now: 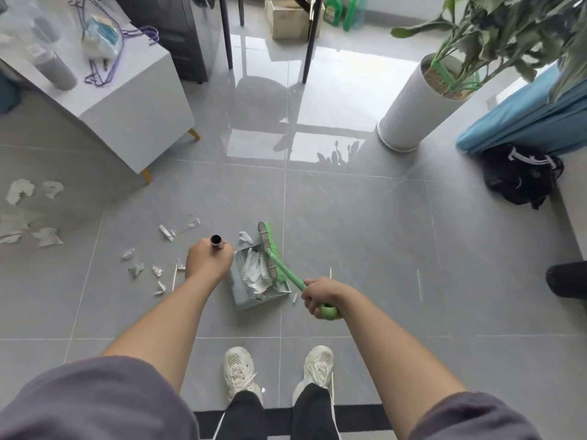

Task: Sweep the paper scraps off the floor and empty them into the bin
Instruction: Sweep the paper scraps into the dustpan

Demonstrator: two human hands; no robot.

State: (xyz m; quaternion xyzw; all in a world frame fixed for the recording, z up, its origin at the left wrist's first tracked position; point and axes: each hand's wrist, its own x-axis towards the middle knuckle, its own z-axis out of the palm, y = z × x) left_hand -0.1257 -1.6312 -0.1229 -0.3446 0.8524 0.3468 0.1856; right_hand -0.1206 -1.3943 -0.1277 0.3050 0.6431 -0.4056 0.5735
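Paper scraps [157, 270] lie scattered left of the dustpan [244, 301], some inside it. The left hand [208, 261], nearer them, grips its upright handle [217, 241]; the right hand [317, 295] clasps the brush [271, 249], slanting over the dustpan's right edge.

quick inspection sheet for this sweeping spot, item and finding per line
surface: glossy grey tile floor
job's things: broom head over the dustpan, scraps inside; loose scraps on the floor left of it
clutter: black bag, box, green bottles
grips: left hand holds the dustpan's pole; right hand holds the broom handle
cables: purple cord on the cabinet
surroundings: potted plant, blue mat
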